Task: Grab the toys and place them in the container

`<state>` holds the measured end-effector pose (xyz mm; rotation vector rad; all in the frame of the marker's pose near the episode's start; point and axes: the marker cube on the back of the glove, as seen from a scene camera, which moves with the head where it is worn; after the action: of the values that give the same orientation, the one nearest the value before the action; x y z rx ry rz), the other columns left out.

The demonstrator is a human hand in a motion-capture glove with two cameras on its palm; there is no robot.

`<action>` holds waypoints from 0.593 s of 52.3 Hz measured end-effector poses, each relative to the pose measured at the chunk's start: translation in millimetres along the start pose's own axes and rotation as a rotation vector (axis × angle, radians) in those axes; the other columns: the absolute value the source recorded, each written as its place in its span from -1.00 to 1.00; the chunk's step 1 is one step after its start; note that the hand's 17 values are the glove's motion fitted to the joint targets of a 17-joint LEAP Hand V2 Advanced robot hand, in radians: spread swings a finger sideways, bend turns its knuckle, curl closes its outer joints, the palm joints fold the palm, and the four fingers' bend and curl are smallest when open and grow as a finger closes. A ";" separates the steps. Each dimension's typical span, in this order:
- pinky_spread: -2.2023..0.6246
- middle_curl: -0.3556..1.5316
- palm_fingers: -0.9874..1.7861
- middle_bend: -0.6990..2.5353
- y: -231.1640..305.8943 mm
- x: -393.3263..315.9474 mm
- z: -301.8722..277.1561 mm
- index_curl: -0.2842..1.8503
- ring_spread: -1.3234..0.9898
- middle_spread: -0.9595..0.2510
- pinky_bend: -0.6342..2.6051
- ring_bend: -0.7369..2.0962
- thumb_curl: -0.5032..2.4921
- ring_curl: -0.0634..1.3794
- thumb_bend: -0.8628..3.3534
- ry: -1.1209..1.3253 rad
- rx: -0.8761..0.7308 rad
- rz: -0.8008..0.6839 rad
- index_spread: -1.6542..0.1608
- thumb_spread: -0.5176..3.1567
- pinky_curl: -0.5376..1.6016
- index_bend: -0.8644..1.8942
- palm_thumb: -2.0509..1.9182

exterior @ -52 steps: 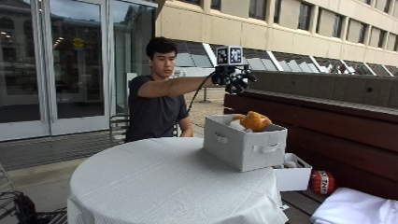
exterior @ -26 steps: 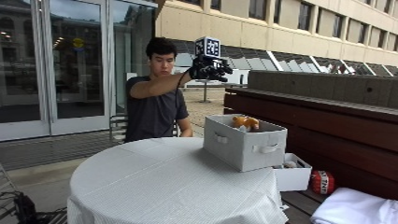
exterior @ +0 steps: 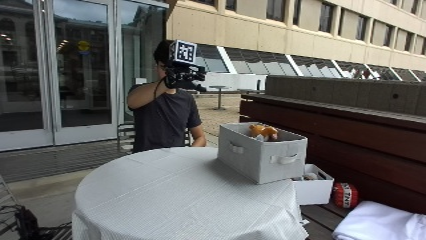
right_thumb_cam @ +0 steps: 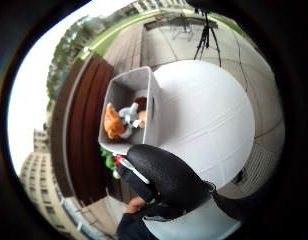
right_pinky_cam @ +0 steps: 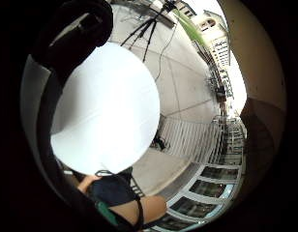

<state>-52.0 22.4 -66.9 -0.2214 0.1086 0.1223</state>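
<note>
A grey fabric container (exterior: 263,156) stands at the right side of the round white table (exterior: 166,200). An orange plush toy (exterior: 263,131) pokes above its rim. My gloved right hand (exterior: 183,77) is raised in front of the person's head, far above and behind the container, with its fingers relaxed and nothing in them. In the thumb side palm view, a gloved finger (right_thumb_cam: 164,180) shows in front of the container (right_thumb_cam: 139,95), which holds the orange toy (right_thumb_cam: 113,122) and a grey toy (right_thumb_cam: 128,116). The little finger side palm view looks down on the bare table (right_pinky_cam: 105,106).
A small white box (exterior: 313,187) sits on the wooden bench beside the table, with a red object (exterior: 344,195) and a white cloth (exterior: 379,225) near it. A dark wooden wall (exterior: 346,115) runs behind the container. A tripod (right_pinky_cam: 144,29) stands on the paving.
The gloved hand has drawn back from above the container and risen toward the person's head. The orange toy now lies in the container.
</note>
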 end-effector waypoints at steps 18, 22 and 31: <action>0.55 -0.14 -0.34 -0.45 -7.3 86.8 32.0 -0.49 0.14 0.57 0.04 -0.12 -0.52 -0.60 -0.63 -0.012 0.146 -0.143 0.49 -0.18 -0.19 -0.29 -0.02; 0.55 -0.14 -0.34 -0.45 0.0 94.2 34.7 -0.50 0.14 0.58 0.04 -0.12 -0.52 -0.60 -0.63 -0.004 0.116 -0.089 0.49 -0.18 -0.19 -0.29 -0.02; 0.55 -0.15 -0.34 -0.45 14.0 103.2 42.1 -0.51 0.14 0.58 0.04 -0.13 -0.53 -0.60 -0.63 0.025 0.001 -0.008 0.49 -0.18 -0.19 -0.29 -0.02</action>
<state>51.9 56.7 -41.5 -0.2221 0.1327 0.1110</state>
